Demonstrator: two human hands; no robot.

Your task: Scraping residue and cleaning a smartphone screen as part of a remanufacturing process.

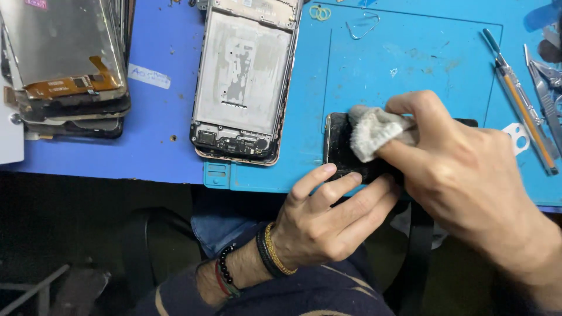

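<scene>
The right hand (462, 169) presses a crumpled grey-white cloth (374, 131) onto a dark phone screen panel (339, 146), its fingers closed tight around the cloth. The panel lies flat on the light blue work mat (410, 58), at the near edge of the blue surface (158, 129). The left hand (328, 219) holds the panel from the near side, fingers curled against its lower edge and fingertips resting on its glass; that wrist wears several bead and cord bracelets (257, 260). Just left of the panel an opened phone frame (246, 82) lies with its inner metal plate and small circuit board exposed, partly on the mat. Further left, well apart, sits a stack of removed screens (64, 70) with an orange flex cable on top. At the right edge of the mat lie a craft knife (521, 105) and metal tweezers (547, 88), beside a small white plastic piece (516, 136).
</scene>
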